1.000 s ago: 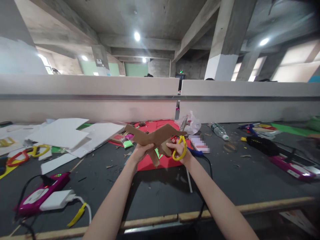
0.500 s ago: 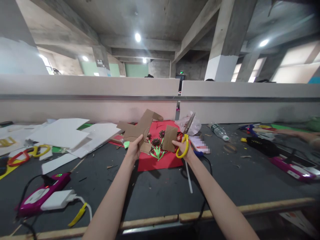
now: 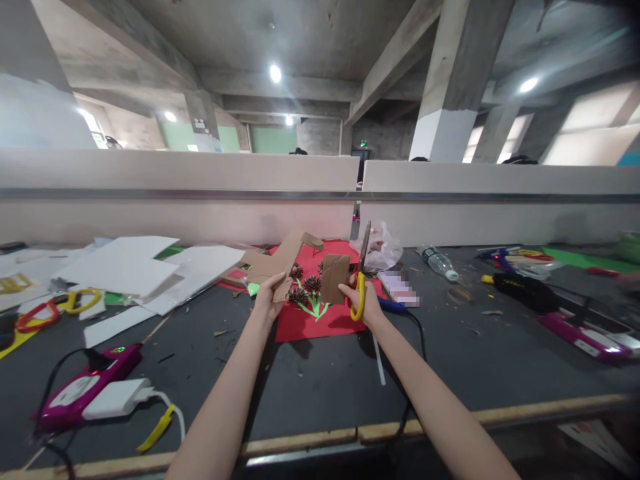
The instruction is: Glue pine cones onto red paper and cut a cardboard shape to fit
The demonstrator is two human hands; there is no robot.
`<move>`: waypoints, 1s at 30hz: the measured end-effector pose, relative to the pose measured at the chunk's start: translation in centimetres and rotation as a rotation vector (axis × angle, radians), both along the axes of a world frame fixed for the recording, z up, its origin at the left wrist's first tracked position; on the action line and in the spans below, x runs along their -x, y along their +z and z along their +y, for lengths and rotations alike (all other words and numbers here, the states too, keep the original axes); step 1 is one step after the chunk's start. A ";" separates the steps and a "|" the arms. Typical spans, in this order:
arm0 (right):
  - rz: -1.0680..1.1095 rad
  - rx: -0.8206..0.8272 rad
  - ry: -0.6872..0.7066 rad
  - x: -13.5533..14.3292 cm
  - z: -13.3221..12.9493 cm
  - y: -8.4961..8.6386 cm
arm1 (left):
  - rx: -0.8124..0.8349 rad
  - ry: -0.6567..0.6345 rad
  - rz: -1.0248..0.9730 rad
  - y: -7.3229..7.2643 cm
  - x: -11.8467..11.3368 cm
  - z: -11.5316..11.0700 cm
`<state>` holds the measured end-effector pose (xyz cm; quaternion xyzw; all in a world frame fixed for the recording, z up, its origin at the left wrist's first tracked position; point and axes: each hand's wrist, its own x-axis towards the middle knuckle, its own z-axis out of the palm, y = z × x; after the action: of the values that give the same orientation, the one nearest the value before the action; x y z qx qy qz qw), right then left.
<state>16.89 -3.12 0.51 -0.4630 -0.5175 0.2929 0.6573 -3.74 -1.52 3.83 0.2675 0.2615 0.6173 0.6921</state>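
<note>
My left hand [image 3: 270,297] grips a large, irregularly cut piece of brown cardboard [image 3: 280,259] by its lower edge. Between the fingers of my right hand [image 3: 367,303] is a small rectangular cardboard piece [image 3: 335,279]. That same hand also holds scissors [image 3: 359,303] with yellow and red handles, their blades pointing up and away from me. Below both pieces lies a red sheet [image 3: 320,327] bearing several pine cones [image 3: 313,285] and green stems [image 3: 316,308]. The cardboard hides part of the pine cones.
White sheets [image 3: 115,267] and more scissors [image 3: 83,301] are on the left, above a magenta power strip [image 3: 90,383]. A blue-handled tool [image 3: 393,305] with a black cord, a plastic bag [image 3: 383,247] and a bottle [image 3: 440,263] lie to the right. Another person's hand [image 3: 630,280] shows far right.
The large cardboard has tilted and lowered. My right hand has shifted slightly left with the small piece, and the scissors have turned more upright. The other person's arm has drawn back to the right.
</note>
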 end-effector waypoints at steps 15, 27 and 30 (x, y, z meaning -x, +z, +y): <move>-0.324 0.047 -0.150 1.0 -2.1 1.1 | -0.063 0.117 -0.001 0.2 -0.4 -0.2; -0.808 0.262 -0.286 1.5 -2.2 0.6 | -0.172 0.250 0.174 -1.3 -1.7 0.5; -0.741 0.195 -0.340 1.3 -2.3 0.9 | -0.176 0.248 0.301 -1.7 -1.9 0.5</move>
<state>15.54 -5.43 1.39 -0.6759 -0.6050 0.0412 0.4189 -1.88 -1.07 2.16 0.3816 0.3381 0.6714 0.5378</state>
